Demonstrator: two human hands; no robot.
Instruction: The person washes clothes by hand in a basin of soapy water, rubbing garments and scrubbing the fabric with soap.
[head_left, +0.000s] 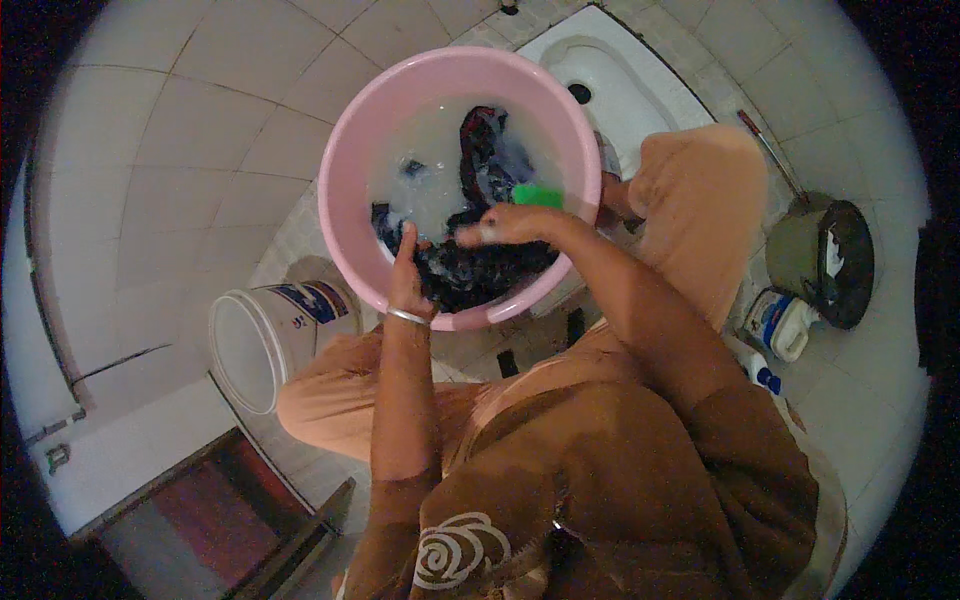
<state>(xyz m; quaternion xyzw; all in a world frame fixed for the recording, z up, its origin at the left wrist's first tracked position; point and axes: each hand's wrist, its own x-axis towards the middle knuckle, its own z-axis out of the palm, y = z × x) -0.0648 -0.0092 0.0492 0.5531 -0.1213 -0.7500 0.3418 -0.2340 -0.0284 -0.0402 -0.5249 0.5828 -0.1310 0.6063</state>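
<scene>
A pink plastic tub [345, 190] holds cloudy, sudsy water and a soaked dark garment [480, 275]. At the tub's near left side my left hand [408, 280] has its thumb up along the cloth, its other fingers partly hidden in the folds and closed on it. Above the same bunch, my right hand [515, 226] reaches in from the right, fingers stretched leftward over the cloth and slightly blurred. Just beyond my right wrist lies a bright green object [538, 195], partly covered; its kind is unclear. More dark cloth [485, 150] floats toward the far side.
A white bucket [245, 350] lies tipped on its side at the left. Behind the tub is a white squat toilet pan [640, 85]. To the right are a dark olive bucket [800, 250], a white jug-like bottle [785, 325] and a blue-capped bottle [765, 380]. Tiled walls surround me.
</scene>
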